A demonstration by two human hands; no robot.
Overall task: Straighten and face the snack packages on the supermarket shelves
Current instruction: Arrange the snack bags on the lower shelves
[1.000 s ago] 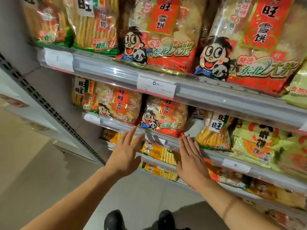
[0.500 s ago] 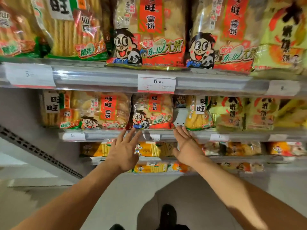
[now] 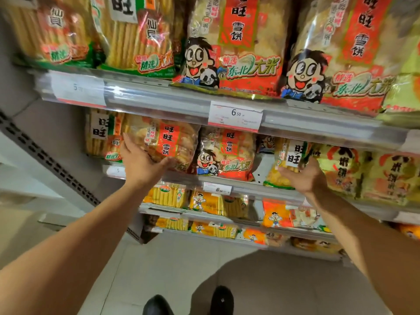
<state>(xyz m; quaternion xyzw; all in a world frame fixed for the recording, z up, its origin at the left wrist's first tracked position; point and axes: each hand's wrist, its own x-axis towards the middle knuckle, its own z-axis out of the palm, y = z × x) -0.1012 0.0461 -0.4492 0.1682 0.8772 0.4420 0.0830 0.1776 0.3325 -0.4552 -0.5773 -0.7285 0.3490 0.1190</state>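
Both hands spread apart, left hand point(image 3: 142, 161) open against red rice-cracker bag point(image 3: 169, 144), right hand point(image 3: 304, 176) open under yellow bag point(image 3: 287, 160)

Both arms reached to the second shelf point(image 3: 268, 189). The left hand point(image 3: 142, 161) cupped the lower edge of a red-labelled rice cracker bag point(image 3: 167, 144) — the right hand point(image 3: 305, 177) touched a green-trimmed cracker bag point(image 3: 287, 160). A 6.50 price tag point(image 3: 235, 116) hung above.

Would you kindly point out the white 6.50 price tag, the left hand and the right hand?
White 6.50 price tag point(image 3: 235, 116): head view, tag's middle.
Left hand point(image 3: 141, 162): head view, palm.
Right hand point(image 3: 305, 178): head view, palm.
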